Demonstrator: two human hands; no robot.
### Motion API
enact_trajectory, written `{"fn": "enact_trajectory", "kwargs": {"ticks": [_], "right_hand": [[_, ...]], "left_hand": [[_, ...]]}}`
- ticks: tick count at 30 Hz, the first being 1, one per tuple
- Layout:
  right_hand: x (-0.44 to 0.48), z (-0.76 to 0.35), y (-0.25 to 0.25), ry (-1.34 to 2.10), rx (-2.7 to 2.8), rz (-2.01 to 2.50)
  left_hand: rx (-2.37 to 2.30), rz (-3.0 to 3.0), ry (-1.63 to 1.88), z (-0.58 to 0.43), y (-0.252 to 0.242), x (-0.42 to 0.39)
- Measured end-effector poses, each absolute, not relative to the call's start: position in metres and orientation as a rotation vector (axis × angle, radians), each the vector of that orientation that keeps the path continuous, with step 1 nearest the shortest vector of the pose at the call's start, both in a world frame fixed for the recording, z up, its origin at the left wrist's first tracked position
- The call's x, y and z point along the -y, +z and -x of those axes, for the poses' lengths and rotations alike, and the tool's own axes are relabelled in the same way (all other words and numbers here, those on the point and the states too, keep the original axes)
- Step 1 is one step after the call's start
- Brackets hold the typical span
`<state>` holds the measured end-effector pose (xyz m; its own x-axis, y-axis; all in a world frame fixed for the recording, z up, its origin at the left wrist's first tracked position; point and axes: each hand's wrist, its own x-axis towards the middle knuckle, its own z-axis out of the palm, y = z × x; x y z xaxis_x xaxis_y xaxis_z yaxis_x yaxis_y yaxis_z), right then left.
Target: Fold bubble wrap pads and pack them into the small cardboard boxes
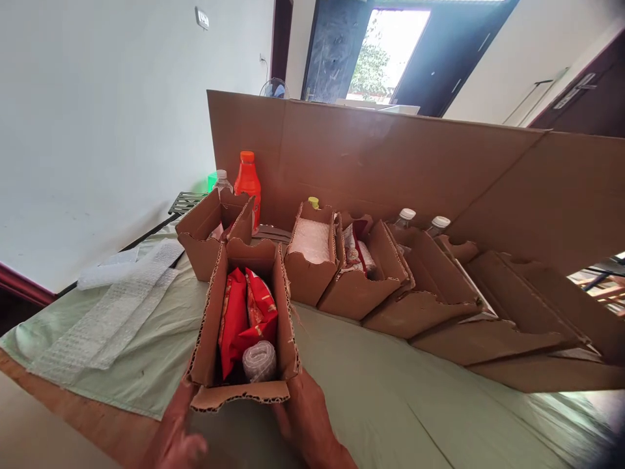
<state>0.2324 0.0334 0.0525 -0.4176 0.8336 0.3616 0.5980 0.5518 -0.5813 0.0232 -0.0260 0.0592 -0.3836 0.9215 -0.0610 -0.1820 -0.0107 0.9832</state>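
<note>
An open-topped cardboard box (244,394) is in front of me, tilted so that I look down into it. Two red printed packets (247,316) lean together inside, with a roll of bubble wrap (259,361) at the near end. At the box's left near corner is my left hand (178,430), gripping its side; some fingers are hidden behind the cardboard. My right hand (310,420) holds the opposite side low down, its fingertips out of sight under the box.
Several similar cardboard boxes (366,296) stand in a row to the right, with another box (202,251) behind left. Bubble wrap sheets (112,312) lie on the green cloth (351,384). An orange bottle (248,182) stands before a tall cardboard panel (371,156).
</note>
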Motion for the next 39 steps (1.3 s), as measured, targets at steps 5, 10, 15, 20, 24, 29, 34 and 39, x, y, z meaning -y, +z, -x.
{"fn": "enact_trajectory", "kwargs": {"ticks": [5, 10, 15, 20, 24, 29, 34, 39], "right_hand": [[-0.048, -0.224, 0.042, 0.457, 2.093, 1.147], [-0.071, -0.218, 0.03, 0.472, 2.062, 1.087], [-0.079, -0.215, 0.012, 0.433, 2.035, 1.057], [-0.077, -0.219, 0.017, 0.603, 1.944, 1.059], [-0.077, -0.22, 0.023, 0.682, 1.88, 1.106], [-0.078, -0.218, 0.022, 0.683, 1.829, 1.095], [-0.079, -0.219, 0.025, 0.68, 1.83, 1.084], [-0.079, -0.218, 0.031, 0.695, 1.834, 1.06]], "left_hand": [[-1.726, -1.127, 1.318, 0.0, 0.054, 0.01], [-1.692, -1.403, 1.292, 0.01, 0.075, -0.039], [-1.708, -1.509, 1.318, 0.009, 0.09, -0.072], [-1.876, -1.501, 1.331, 0.001, 0.095, -0.116], [-2.048, -1.446, 1.367, -0.008, 0.095, -0.158], [-2.209, -1.443, 1.336, -0.012, 0.088, -0.178], [-2.241, -1.594, 1.293, -0.006, 0.082, -0.152], [-2.233, -1.84, 1.506, 0.03, 0.125, -0.134]]}}
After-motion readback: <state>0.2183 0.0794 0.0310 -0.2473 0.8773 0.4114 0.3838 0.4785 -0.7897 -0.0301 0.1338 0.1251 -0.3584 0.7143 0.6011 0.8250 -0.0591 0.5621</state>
